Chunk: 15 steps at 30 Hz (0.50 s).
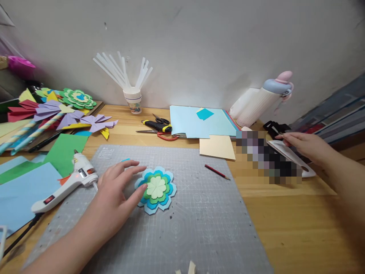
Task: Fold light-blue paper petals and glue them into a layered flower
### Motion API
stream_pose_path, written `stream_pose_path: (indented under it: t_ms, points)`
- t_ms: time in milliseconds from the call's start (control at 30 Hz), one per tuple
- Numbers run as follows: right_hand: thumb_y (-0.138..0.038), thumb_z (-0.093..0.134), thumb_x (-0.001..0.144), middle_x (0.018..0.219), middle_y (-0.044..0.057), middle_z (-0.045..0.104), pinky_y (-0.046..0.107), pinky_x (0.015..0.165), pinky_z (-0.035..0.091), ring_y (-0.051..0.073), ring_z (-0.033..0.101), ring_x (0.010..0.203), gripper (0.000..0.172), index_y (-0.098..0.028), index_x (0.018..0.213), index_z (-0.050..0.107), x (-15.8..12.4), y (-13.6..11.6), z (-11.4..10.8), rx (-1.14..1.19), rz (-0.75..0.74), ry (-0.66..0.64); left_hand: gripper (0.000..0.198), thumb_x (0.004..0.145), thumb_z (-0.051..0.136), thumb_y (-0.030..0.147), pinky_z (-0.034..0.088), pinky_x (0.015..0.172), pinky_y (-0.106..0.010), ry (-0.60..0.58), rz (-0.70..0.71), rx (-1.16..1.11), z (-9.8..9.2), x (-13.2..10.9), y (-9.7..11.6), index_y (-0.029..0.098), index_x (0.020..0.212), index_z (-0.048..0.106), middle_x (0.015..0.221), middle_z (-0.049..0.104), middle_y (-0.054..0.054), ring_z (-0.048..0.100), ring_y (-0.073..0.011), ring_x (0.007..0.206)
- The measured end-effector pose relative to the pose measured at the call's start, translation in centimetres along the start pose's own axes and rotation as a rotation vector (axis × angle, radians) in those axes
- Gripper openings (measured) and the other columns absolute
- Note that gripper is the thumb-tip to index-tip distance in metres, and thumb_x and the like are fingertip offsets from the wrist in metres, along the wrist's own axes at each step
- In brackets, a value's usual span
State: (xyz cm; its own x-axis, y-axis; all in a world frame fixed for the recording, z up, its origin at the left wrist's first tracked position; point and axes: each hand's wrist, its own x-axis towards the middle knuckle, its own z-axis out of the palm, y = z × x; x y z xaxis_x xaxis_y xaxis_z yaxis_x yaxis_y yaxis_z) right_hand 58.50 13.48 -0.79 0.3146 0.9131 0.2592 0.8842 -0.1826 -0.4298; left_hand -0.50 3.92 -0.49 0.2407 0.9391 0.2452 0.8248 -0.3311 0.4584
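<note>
A layered paper flower (156, 187), pale green in the middle and blue at the rim, lies flat on the grey cutting mat (199, 228). My left hand (118, 184) rests beside it with fingers spread, thumb and fingertips at its left edge. Far to the right, my right hand (303, 144) reaches over a white tray-like holder (309, 172), its fingers pinched together. Whatever small thing they grip is too unclear to name. A red and black pencil (217, 172) lies on the mat between the hands.
A white hot glue gun (67, 184) with its cord lies at left, near paper sheets and folded paper flowers (98, 122). Behind the mat are scissors (161, 121), a cup of white sticks (134, 101) and light blue paper (182, 118). A bottle (261, 101) leans against the wall.
</note>
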Motion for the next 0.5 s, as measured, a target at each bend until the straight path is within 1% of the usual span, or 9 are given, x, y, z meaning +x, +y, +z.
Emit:
stream_pose_path:
  t_ms: [33, 100, 167, 233, 300, 400, 467, 500]
  points:
    - [-0.036, 0.052, 0.088, 0.069, 0.002, 0.066, 0.032, 0.065, 0.045, 0.019, 0.06, 0.068, 0.028, -0.017, 0.083, 0.072, -1.0, 0.4, -0.3, 0.019, 0.025, -0.028, 0.029, 0.089, 0.049, 0.041, 0.037, 0.099, -0.055, 0.001, 0.011, -0.002, -0.1, -0.1, 0.5, 0.033, 0.116, 0.056, 0.126, 0.053, -0.005, 0.047, -0.0302, 0.12]
    - [-0.042, 0.049, 0.085, 0.066, 0.003, 0.062, 0.034, 0.064, 0.042, 0.02, 0.056, 0.066, 0.031, -0.018, 0.084, 0.07, -3.0, 1.0, -0.5, 0.048, 0.071, -0.005, 0.028, 0.088, 0.049, 0.039, 0.038, 0.099, -0.054, -0.009, 0.049, -0.01, -0.5, -0.3, 1.8, 0.034, 0.116, 0.055, 0.127, 0.052, -0.004, 0.047, -0.0296, 0.121]
    - [-0.046, 0.049, 0.082, 0.07, 0.005, 0.063, 0.035, 0.065, 0.041, 0.021, 0.055, 0.067, 0.032, -0.019, 0.078, 0.066, -4.8, 1.1, -0.6, 0.078, 0.107, 0.026, 0.028, 0.088, 0.051, 0.036, 0.037, 0.1, -0.054, -0.047, 0.106, -0.022, -0.7, -0.6, 3.5, 0.035, 0.116, 0.054, 0.128, 0.051, -0.004, 0.046, -0.0287, 0.122]
    - [-0.049, 0.049, 0.079, 0.074, 0.006, 0.063, 0.035, 0.064, 0.041, 0.022, 0.055, 0.068, 0.032, -0.02, 0.077, 0.063, -6.2, 1.0, -0.5, 0.117, 0.135, 0.053, 0.031, 0.087, 0.051, 0.032, 0.037, 0.101, -0.055, -0.11, 0.165, -0.022, -0.9, -1.0, 5.4, 0.036, 0.118, 0.053, 0.131, 0.05, -0.004, 0.045, -0.0284, 0.123]
    - [-0.051, 0.053, 0.074, 0.073, 0.005, 0.062, 0.035, 0.064, 0.041, 0.022, 0.054, 0.067, 0.031, -0.021, 0.076, 0.062, -7.3, 0.8, -0.5, 0.151, 0.157, 0.066, 0.039, 0.083, 0.055, 0.028, 0.039, 0.1, -0.053, -0.232, 0.217, -0.019, -0.9, -1.2, 7.3, 0.034, 0.121, 0.052, 0.134, 0.049, -0.006, 0.043, -0.0292, 0.125]
    - [-0.055, 0.057, 0.068, 0.065, 0.002, 0.058, 0.034, 0.06, 0.041, 0.021, 0.052, 0.062, 0.035, -0.025, 0.086, 0.059, -8.8, 0.8, -0.4, 0.241, 0.181, 0.048, 0.043, 0.08, 0.058, 0.029, 0.039, 0.1, -0.054, -0.404, 0.298, -0.005, -0.5, -0.9, 10.1, 0.03, 0.123, 0.053, 0.137, 0.047, -0.008, 0.042, -0.0306, 0.126]
    - [-0.058, 0.06, 0.064, 0.059, -0.001, 0.056, 0.033, 0.057, 0.043, 0.021, 0.054, 0.058, 0.041, -0.027, 0.09, 0.053, -10.0, 1.1, -0.5, 0.323, 0.198, 0.014, 0.045, 0.078, 0.061, 0.035, 0.038, 0.1, -0.054, -0.438, 0.363, 0.036, 0.2, -0.1, 12.1, 0.028, 0.122, 0.053, 0.138, 0.047, -0.009, 0.043, -0.0315, 0.125]
    - [-0.059, 0.063, 0.062, 0.058, -0.001, 0.057, 0.032, 0.057, 0.044, 0.021, 0.055, 0.058, 0.044, -0.027, 0.089, 0.05, -10.6, 1.2, -0.7, 0.356, 0.21, 0.0, 0.048, 0.078, 0.062, 0.038, 0.038, 0.1, -0.054, -0.426, 0.396, 0.069, 0.7, 0.5, 13.1, 0.025, 0.123, 0.052, 0.137, 0.048, -0.01, 0.044, -0.0325, 0.123]
